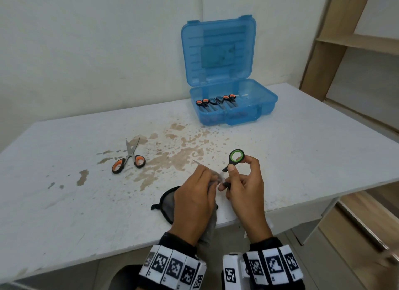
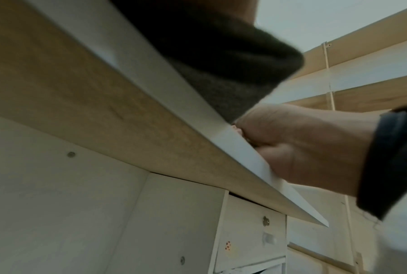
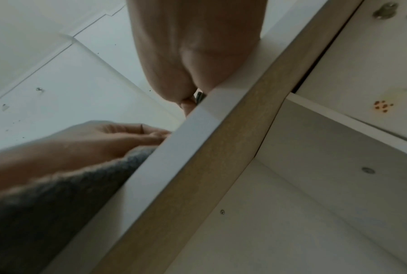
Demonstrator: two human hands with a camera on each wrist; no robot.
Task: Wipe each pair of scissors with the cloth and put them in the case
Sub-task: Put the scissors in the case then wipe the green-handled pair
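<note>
My right grip holds the green-ringed scissors, left grip wiping with the cloth; three pairs cased, orange pair centre-left pending.

Plain workroom or storeroom, not clearly a home: bare white walls, stained white bench, unfinished wooden shelving, white drawers under it.

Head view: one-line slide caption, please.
Left hand wipes green-handled scissors, held by right hand, with grey cloth.
</note>
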